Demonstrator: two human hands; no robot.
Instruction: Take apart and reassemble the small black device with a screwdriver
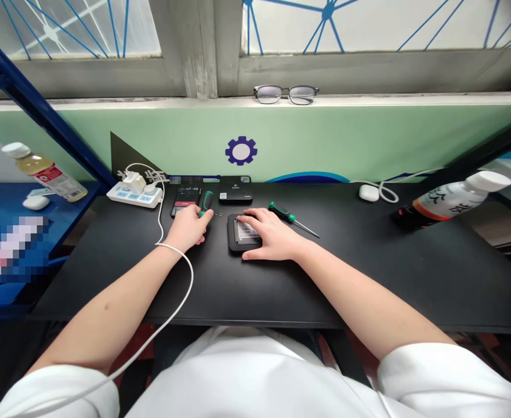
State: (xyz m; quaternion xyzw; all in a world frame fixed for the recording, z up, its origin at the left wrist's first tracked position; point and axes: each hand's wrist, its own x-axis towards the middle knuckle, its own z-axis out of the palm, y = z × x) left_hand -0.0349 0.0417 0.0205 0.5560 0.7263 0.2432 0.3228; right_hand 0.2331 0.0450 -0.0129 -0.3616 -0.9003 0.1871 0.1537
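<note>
My left hand (188, 227) is closed around the lower part of a green-and-black screwdriver (207, 200). Its handle points up and away, and the shaft is hidden. On the black desk, my right hand (272, 235) lies with fingers spread across a square black electronic box (232, 237). A pale inner panel with printed text shows between the fingers, partly covered. Small metal pieces (219, 215), which look like screws, lie between the two hands. Beyond the right hand rests a second green-and-black screwdriver (283, 212), its shaft pointing right.
A flat black case (236, 190) lies behind the box, beside a lit phone (185, 194). A white power strip (133, 194) stands back left; its cable (191, 278) crosses my left forearm. A bottle (450, 200) and white earbud case (369, 193) are at right. Glasses (286, 94) sit on the sill.
</note>
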